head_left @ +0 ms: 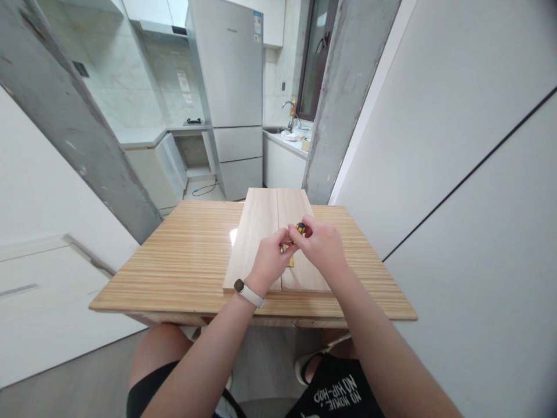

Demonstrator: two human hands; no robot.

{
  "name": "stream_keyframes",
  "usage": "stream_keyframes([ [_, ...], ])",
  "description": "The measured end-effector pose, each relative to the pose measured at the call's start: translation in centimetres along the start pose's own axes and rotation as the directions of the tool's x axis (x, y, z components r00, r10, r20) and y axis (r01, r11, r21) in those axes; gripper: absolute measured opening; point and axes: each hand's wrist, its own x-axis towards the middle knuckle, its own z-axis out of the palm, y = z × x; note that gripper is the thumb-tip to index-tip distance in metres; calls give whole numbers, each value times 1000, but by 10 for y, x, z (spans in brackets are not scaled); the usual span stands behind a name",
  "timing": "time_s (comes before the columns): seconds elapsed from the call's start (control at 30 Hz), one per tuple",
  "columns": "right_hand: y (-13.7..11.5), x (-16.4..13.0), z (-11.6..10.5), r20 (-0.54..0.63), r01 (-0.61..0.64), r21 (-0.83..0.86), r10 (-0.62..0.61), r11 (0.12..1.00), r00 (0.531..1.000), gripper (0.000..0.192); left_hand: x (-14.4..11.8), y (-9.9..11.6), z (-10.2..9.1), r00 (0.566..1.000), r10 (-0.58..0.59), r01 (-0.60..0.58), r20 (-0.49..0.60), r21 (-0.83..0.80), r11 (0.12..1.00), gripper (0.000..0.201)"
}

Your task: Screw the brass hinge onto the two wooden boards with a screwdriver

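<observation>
White writing on the black clothing (335, 390) reads "NO HIP-HOP" and "NO HOMIE". Above pale boards (260, 229) on the counter (185, 255), the right hand (324, 241) pinches a black-and-yellow handle (300, 227); the left hand (270, 255) curls beside it, its grip unclear.

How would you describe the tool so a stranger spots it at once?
Start at the striped table, then the pale boards lying on it. Over them, the tool shows at the fingertips of the right hand, close to the left hand. Its black-and-yellow colouring sets it apart from the plain boards and the gold piece below.
</observation>
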Motion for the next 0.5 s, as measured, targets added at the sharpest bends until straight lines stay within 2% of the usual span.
stream_keyframes([
  [0.07,3,2,-3,37,5,58,-8,998,999,33,1,-2,-2,1000,8,-8,24,3,1000,17],
  [0.13,5,4,-10,93,40,196,-59,980,994,22,2,-4,-4,999,17,-18,50,3,1000,19],
  [0.23,7,7,-21,173,81,407,-164,910,971,29,4,-7,-7,996,18,-17,89,-13,1000,21],
  [0.3,8,7,-27,231,67,503,-208,862,951,32,5,-8,-9,993,-1,4,116,-28,1000,25],
  [0.4,10,7,-28,278,34,555,-224,831,934,35,6,-8,-11,987,-31,40,158,-55,998,31],
  [0.5,11,7,-23,242,33,531,-189,847,952,32,7,-10,-12,981,-30,44,193,-73,996,33],
])
